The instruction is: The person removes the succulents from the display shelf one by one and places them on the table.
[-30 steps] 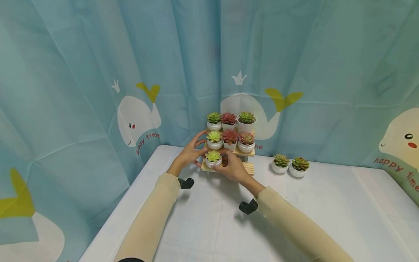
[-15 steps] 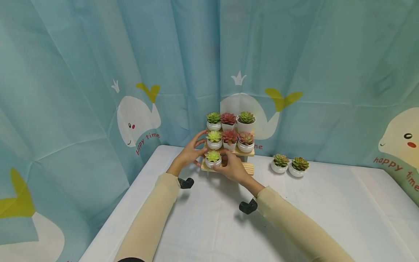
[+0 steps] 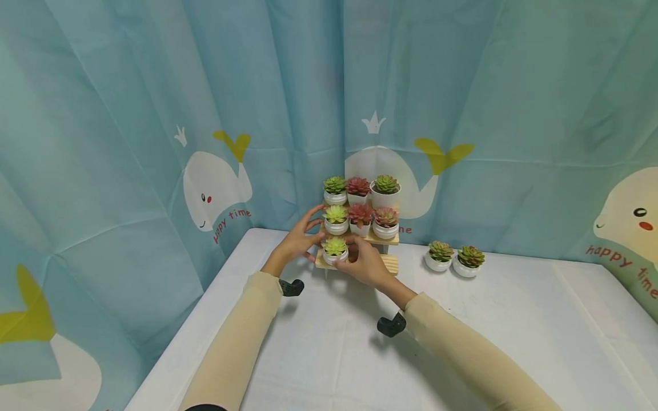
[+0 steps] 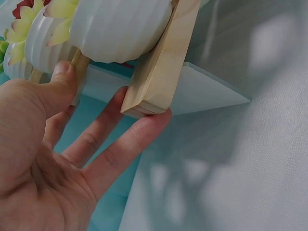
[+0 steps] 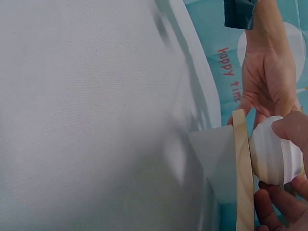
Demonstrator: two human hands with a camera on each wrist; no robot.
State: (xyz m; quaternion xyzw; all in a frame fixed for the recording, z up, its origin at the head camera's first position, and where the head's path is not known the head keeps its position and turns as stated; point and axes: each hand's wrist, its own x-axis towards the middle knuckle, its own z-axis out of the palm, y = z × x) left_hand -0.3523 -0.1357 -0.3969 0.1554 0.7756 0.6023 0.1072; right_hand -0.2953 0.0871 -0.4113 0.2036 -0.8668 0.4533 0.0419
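Observation:
A three-tier wooden stand (image 3: 389, 264) holds several small succulents in white pots. My right hand (image 3: 362, 261) grips the white pot of a yellow-green succulent (image 3: 335, 249) on the left of the bottom tier. In the right wrist view my thumb and fingers (image 5: 274, 207) curl round that ribbed pot (image 5: 267, 151) on the shelf board (image 5: 242, 168). My left hand (image 3: 297, 242) rests flat against the stand's left end. In the left wrist view its straight fingers (image 4: 120, 144) touch the bottom board (image 4: 159, 72) and the thumb touches the tier above, under the pot (image 4: 120, 26).
Two more potted succulents (image 3: 438, 252) (image 3: 468, 258) stand on the white table (image 3: 462, 342) to the right of the stand. A blue whale-print curtain (image 3: 216, 188) hangs close behind the table and along its left side.

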